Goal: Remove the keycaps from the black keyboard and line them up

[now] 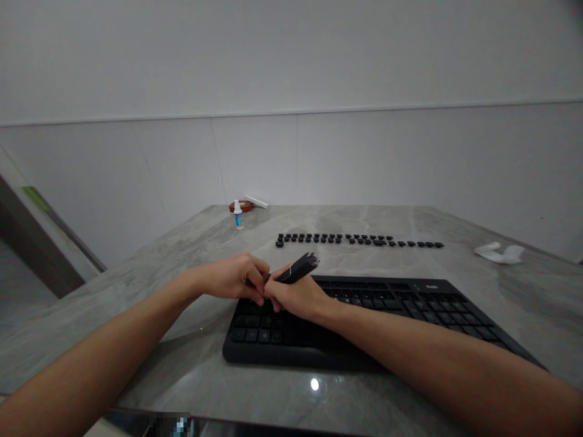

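A black keyboard (337, 355) lies on the table before me. My right hand (291, 295) is closed around a black pen-shaped tool (299, 269), its thick end pointing up and to the right. The tool's lower tip is hidden by my fingers. Beside it, my left hand (239, 276) is pinched over the keyboard's upper left part, its fingertips close to those of the right. What the left fingers hold, if anything, cannot be made out. Behind the keyboard, rows of loose black keycaps (323, 238) are lined up on the tabletop.
The grey marble-patterned table (182, 358) reaches back to a pale wall (364, 158). A small white-capped bottle (238, 217) stands at the back left, near a reddish-brown object (246, 206). Crumpled white tissue (500, 253) lies at the right.
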Action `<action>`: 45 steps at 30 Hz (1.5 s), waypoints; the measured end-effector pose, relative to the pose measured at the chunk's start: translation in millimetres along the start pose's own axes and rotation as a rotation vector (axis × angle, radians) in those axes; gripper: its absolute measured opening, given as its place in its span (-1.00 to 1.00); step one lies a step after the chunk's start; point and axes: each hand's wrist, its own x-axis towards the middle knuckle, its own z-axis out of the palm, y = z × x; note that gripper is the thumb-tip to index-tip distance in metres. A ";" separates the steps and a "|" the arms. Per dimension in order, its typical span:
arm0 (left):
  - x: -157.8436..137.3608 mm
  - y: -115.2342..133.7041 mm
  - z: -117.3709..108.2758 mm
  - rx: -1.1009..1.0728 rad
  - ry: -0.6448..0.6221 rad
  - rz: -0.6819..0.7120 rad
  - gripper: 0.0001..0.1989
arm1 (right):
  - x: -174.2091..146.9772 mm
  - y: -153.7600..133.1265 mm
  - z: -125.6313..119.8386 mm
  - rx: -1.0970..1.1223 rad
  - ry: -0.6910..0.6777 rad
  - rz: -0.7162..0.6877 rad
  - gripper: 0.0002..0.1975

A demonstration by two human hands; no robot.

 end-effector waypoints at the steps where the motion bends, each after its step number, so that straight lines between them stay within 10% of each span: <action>1: 0.1 0.4 -0.2 0.001 -0.004 0.000 -0.92 | 0.2 -0.1 0.2 -0.001 0.002 -0.005 -0.75; 25: 0.7 1.2 -0.4 0.021 0.026 0.021 -0.87 | 3.8 16.3 -0.8 0.287 0.107 0.009 -0.72; 34: -6.5 -9.6 -1.9 -0.051 0.053 -0.075 -0.61 | 3.2 16.3 -10.5 0.354 0.344 0.008 -0.75; 38: -5.3 -15.1 -2.4 -0.016 0.103 -0.062 -0.81 | -5.9 16.5 -14.5 0.057 0.316 -0.231 -0.75; 45: 1.4 -28.1 4.6 0.235 0.442 -0.108 -0.85 | -14.6 23.1 2.9 -0.669 -0.124 -0.995 -0.82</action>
